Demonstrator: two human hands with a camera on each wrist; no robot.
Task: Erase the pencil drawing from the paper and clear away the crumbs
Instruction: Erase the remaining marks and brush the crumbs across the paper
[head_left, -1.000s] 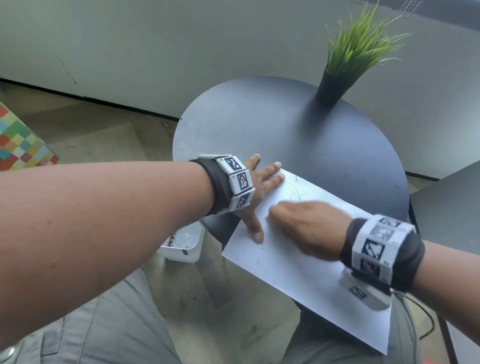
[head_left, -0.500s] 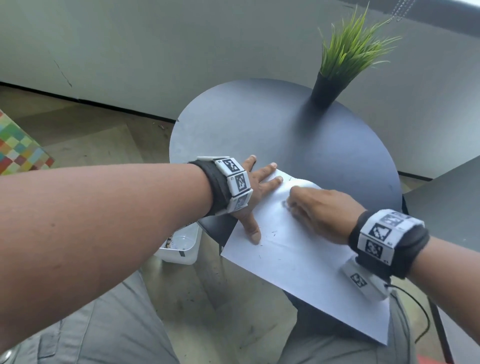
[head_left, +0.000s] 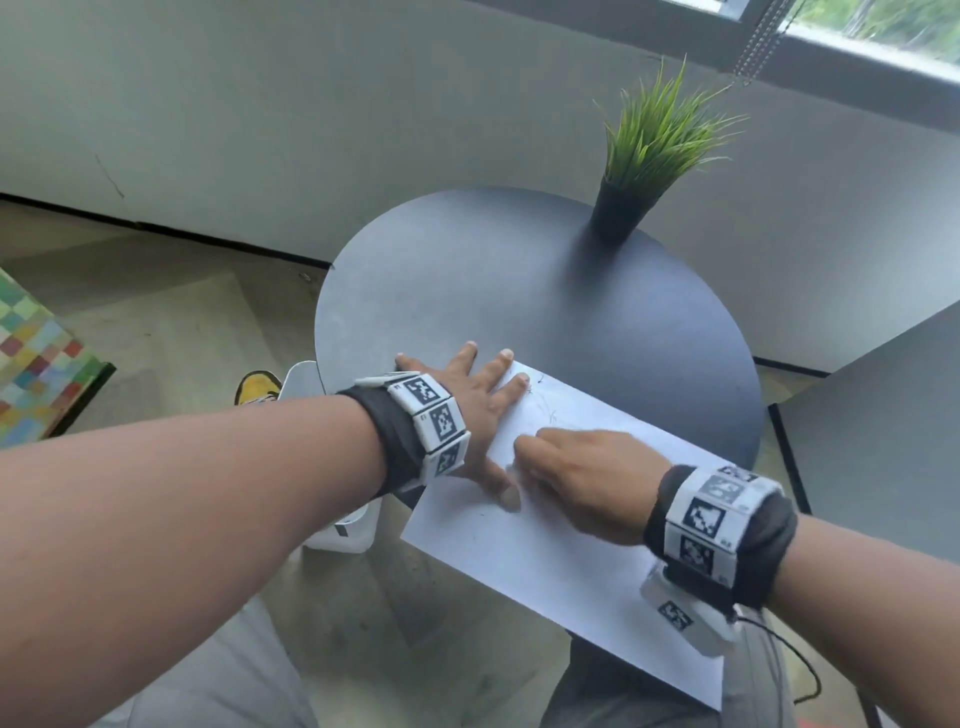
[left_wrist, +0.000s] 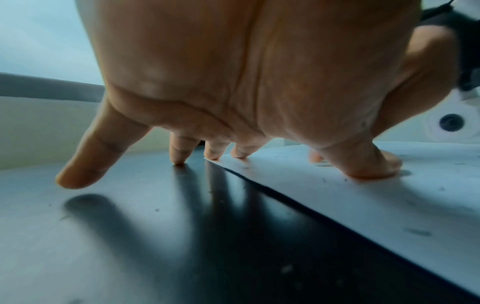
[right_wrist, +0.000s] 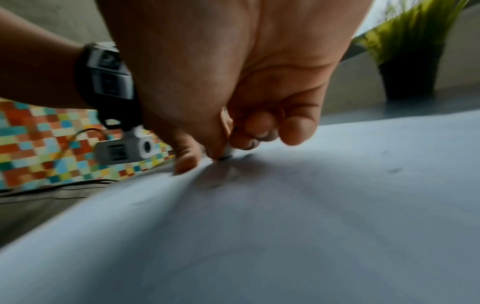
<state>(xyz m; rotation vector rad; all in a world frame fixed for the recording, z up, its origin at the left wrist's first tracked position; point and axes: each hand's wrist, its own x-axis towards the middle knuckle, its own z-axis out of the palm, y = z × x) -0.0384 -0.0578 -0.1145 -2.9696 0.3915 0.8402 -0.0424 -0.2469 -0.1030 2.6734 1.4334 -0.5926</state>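
Note:
A white sheet of paper (head_left: 561, 561) lies on the near edge of the round dark table (head_left: 519, 291) and overhangs it toward me. Faint pencil lines (head_left: 543, 410) show near its far corner. My left hand (head_left: 467, 410) lies flat with fingers spread, pressing the paper's left corner down; its thumb (left_wrist: 363, 164) rests on the sheet. My right hand (head_left: 576, 478) is curled and pinches a small white eraser (right_wrist: 228, 153), its tip on the paper beside the left thumb. Dark crumbs (left_wrist: 418, 232) are scattered over the sheet.
A potted grass plant (head_left: 639, 182) stands at the table's far right. A white bin (head_left: 343, 530) sits on the floor under the table's left edge. A second dark tabletop (head_left: 883, 441) is at the right, a colourful checked surface (head_left: 36, 364) at far left.
My right hand with the eraser went away across the paper, then came back toward me, next to the left thumb. The left hand stayed pressed on the corner. The head view tilted up.

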